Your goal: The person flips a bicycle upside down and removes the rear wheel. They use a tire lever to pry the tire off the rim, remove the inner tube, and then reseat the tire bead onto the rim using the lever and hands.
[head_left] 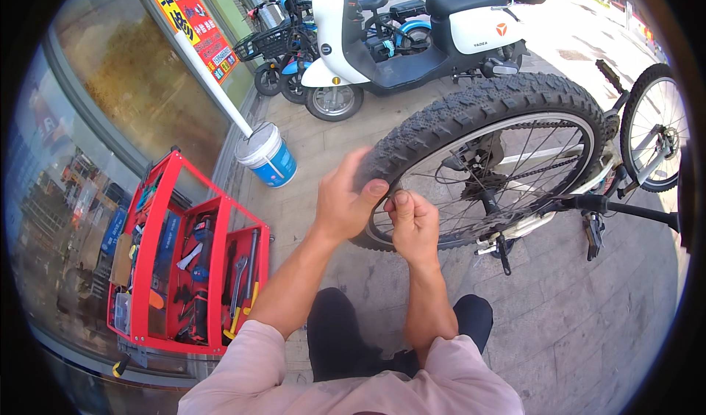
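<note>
A bicycle wheel with a knobbly black tire (485, 100) fills the space in front of me, its spokes and rear sprockets in view. My left hand (344, 198) is wrapped over the near left part of the tire, its thumb lying toward the rim and its other fingers mostly hidden behind the rubber. Just right of it, my right hand (414, 224) is closed in a pinch at the inner side of the rim. Whatever sits between that thumb and finger is too small to make out.
A red tool cart (173, 249) with wrenches and power tools stands at left by the glass front. Behind it is a white and blue bucket (266, 156). A white scooter (434, 36) is parked beyond the wheel. The bicycle's other wheel (657, 128) is far right.
</note>
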